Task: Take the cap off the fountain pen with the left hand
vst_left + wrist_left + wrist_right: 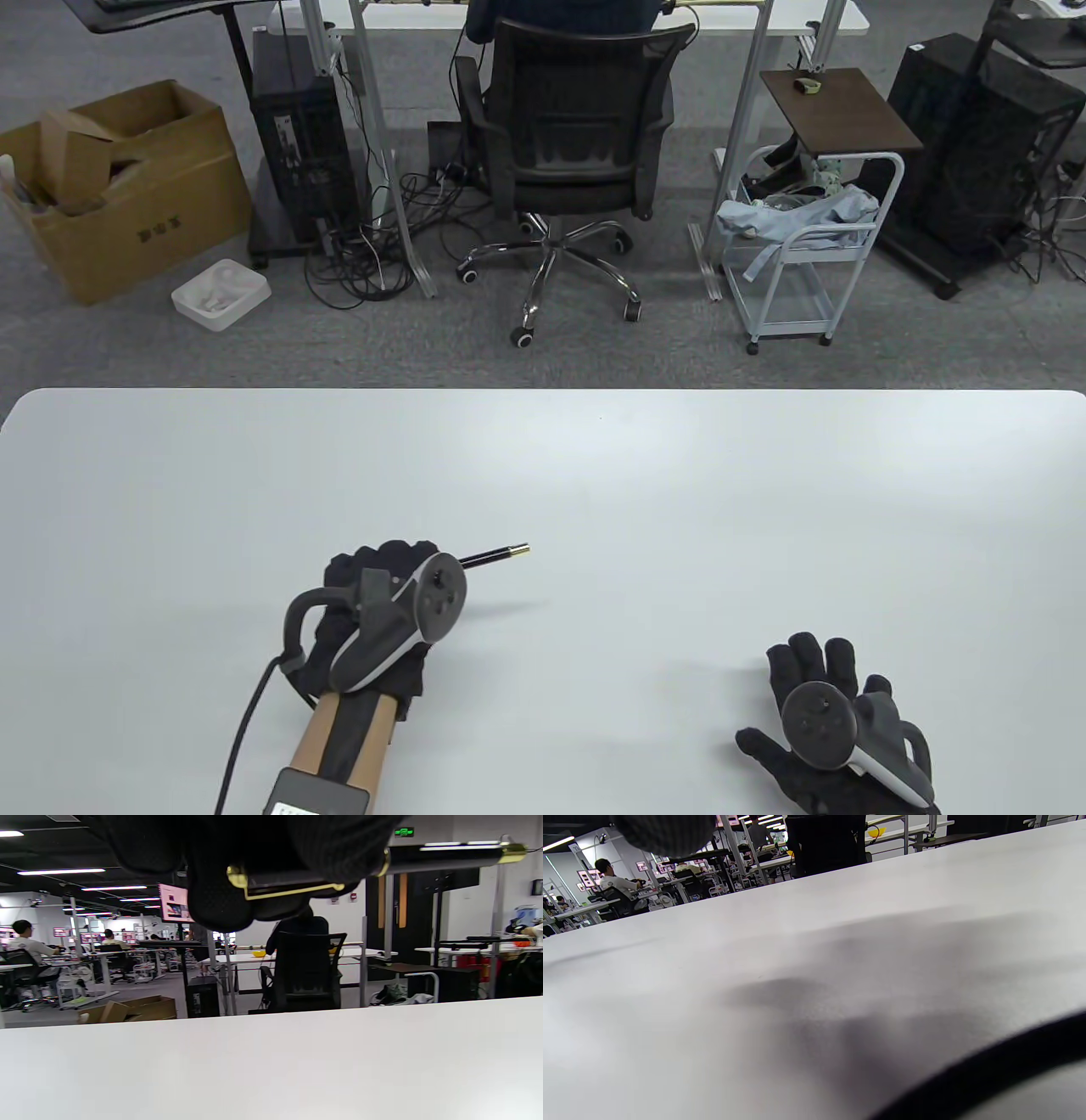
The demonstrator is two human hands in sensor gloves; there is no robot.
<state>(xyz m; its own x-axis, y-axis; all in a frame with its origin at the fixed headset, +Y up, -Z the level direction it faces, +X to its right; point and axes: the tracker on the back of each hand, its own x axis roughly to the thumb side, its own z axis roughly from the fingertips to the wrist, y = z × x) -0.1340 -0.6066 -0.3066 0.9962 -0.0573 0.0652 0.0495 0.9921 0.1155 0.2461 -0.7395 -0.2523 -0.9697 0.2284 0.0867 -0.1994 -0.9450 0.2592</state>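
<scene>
Left hand fingers wrapped round capped pen held above white table, right hand flat, fingers spread, holding nothing

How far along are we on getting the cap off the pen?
Done: the left hand has the fountain pen gripped and held above the table. In hand: its fingers wrap the cap end, clip visible. Left: the cap looks still seated, so pulling it off remains. The right hand rests flat, away from the pen.
</scene>
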